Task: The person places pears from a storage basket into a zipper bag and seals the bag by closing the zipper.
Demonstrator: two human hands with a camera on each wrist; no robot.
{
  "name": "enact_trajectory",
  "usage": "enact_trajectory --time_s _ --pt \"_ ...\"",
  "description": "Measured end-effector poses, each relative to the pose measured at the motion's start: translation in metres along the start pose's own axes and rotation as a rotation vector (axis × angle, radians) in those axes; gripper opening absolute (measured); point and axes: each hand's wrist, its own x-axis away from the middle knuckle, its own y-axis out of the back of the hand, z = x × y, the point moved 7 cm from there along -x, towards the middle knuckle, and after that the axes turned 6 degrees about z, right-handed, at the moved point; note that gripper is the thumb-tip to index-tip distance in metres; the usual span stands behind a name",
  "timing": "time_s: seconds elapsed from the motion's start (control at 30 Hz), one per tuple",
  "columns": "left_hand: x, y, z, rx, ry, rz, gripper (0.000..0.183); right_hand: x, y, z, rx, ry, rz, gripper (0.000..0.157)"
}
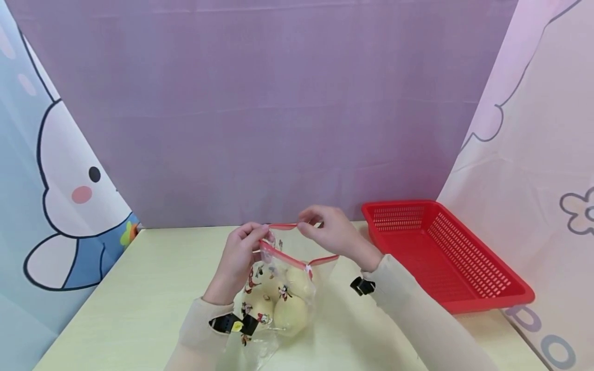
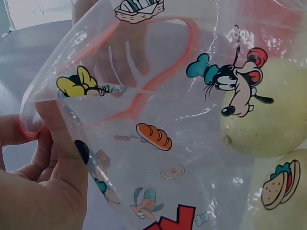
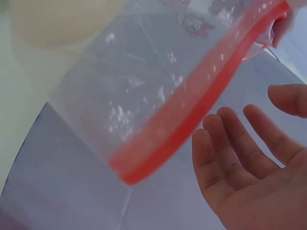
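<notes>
A clear zip bag (image 1: 283,253) with red edging and cartoon prints stands in front of me, its mouth spread apart. Inside are several round, pale yellow fruits (image 1: 291,313), one showing small specks and a stem nub in the left wrist view. My left hand (image 1: 235,263) pinches the bag's red rim at its left corner between thumb and fingers. Close to the far rim is my right hand (image 1: 336,234). In the right wrist view that hand (image 3: 254,167) has loosely bent, spread fingers, apart from the red edge (image 3: 192,115), with nothing held.
A red plastic basket (image 1: 417,257) with slotted sides stands on the pale yellow table (image 1: 148,288), to the right of the bag and beside my right forearm. Behind the table hangs a purple cloth (image 1: 260,113). Printed cartoon sheets (image 1: 547,154) flank both sides.
</notes>
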Motion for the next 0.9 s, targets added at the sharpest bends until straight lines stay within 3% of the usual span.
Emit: enact_trajectory --time_s 0.33,0.7,0.9 --pt "0.001 0.001 -0.001 -0.014 0.0 -0.005 0.021 -0.015 0.003 -0.007 0.027 0.002 0.056 0.02" --pt "0.001 0.002 0.001 -0.014 -0.001 -0.011 0.021 -0.026 -0.018 -0.024 0.121 -0.003 0.22 0.03" --pt "0.001 0.003 0.0 -0.009 -0.004 -0.007 0.021 -0.027 -0.021 -0.031 0.083 -0.038 0.267 0.021"
